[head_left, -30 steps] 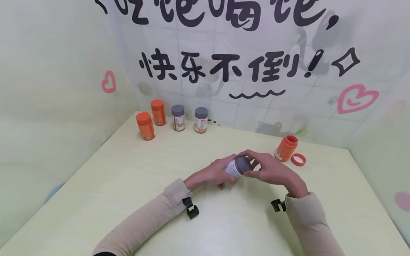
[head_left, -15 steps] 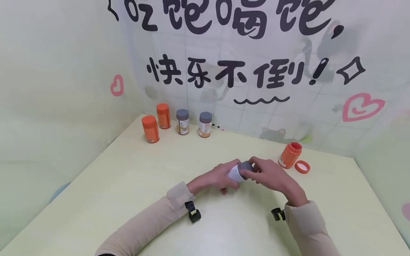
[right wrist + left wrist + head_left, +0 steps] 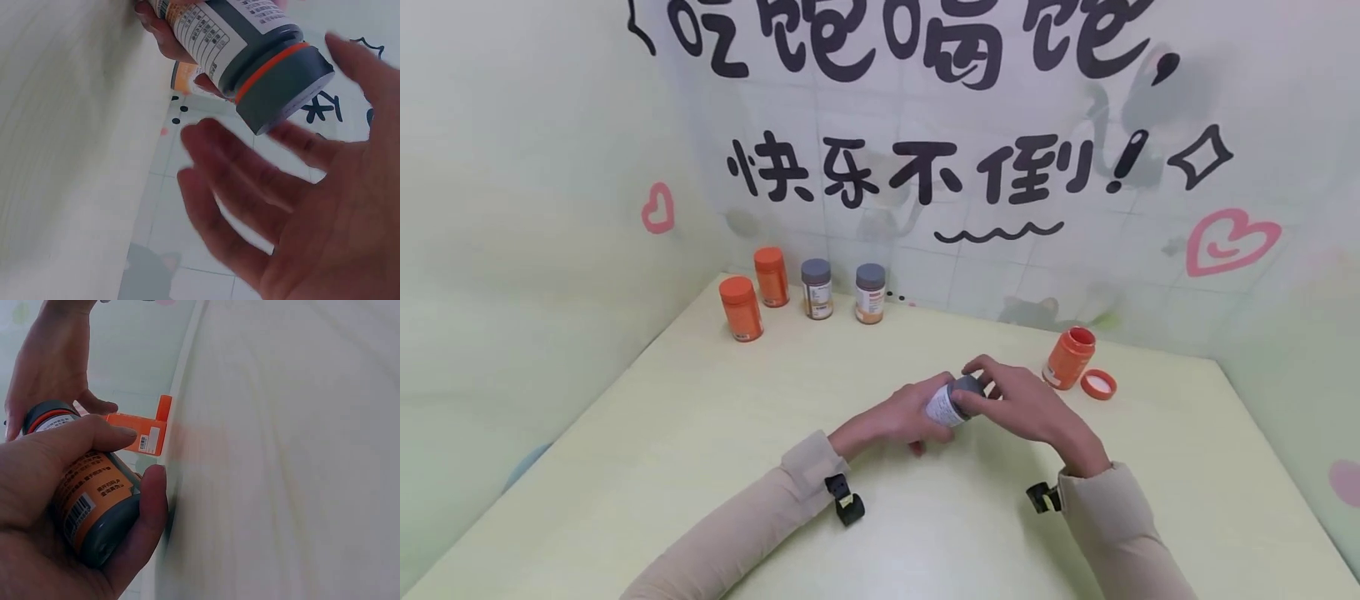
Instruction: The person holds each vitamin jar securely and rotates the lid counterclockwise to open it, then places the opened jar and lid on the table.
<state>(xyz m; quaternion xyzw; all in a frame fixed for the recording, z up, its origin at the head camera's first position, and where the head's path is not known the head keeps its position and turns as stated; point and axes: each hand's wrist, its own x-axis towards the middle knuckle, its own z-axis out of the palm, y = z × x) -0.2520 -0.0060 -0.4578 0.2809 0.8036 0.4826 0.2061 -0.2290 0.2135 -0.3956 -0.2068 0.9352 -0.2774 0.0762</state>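
My left hand point(image 3: 913, 414) grips a dark supplement bottle point(image 3: 942, 407) and holds it tilted above the table, its grey lid toward my right hand. In the left wrist view, the thumb and fingers wrap round its orange label point(image 3: 94, 487). The lid point(image 3: 284, 90) sits on the bottle, with an orange ring point(image 3: 270, 70) under its edge. My right hand point(image 3: 1030, 404) surrounds the lid with fingers spread; the right wrist view shows thumb and fingers apart from it. An orange jar point(image 3: 1067, 362) without its lid stands beyond the right hand, its orange lid point(image 3: 1098, 385) lying beside it.
Toward the back left stand two lidded orange jars, one nearer point(image 3: 742, 312) and one behind point(image 3: 771, 279). Two grey-lidded bottles, a left one point(image 3: 817, 292) and a right one point(image 3: 870, 296), stand beside them. A printed wall point(image 3: 925, 267) borders the table's back edge.
Half a second ago my right fingers were closer round the grey lid; now they are spread off it. The left hand keeps its grip on the bottle. The head view has shifted slightly.
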